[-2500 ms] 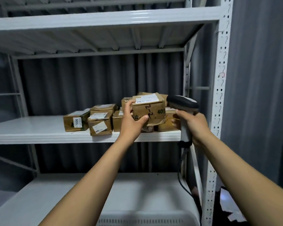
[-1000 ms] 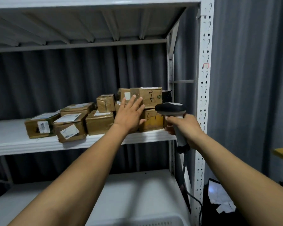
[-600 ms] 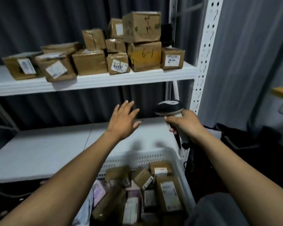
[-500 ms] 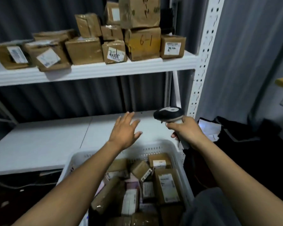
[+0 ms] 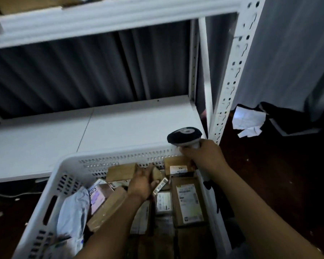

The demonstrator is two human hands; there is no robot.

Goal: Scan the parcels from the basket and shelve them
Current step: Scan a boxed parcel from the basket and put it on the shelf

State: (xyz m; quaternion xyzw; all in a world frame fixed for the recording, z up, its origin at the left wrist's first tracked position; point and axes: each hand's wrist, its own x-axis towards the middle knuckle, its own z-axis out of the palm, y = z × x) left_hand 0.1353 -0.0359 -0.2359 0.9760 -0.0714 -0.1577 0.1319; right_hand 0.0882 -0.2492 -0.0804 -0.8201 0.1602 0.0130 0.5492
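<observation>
Two hands are over the basket. The left hand [image 5: 141, 183] has its fingers [image 5: 153, 182] bent against a small brown parcel [image 5: 157, 173], but blur hides whether they clasp it. Just right of them lies a flat labelled parcel [image 5: 188, 202]. The right hand [image 5: 204, 156] is wrapped round the handle of the scanner [image 5: 184, 136], above the far rim of the white basket [image 5: 71, 165]. Beyond the rim is the lower shelf [image 5: 120, 124].

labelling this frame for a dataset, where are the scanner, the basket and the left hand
scanner [image 5: 183, 136], head view, on its dark head
basket [image 5: 69, 163], head view, on its white far rim
left hand [image 5: 141, 183], head view, on the back of the hand
</observation>
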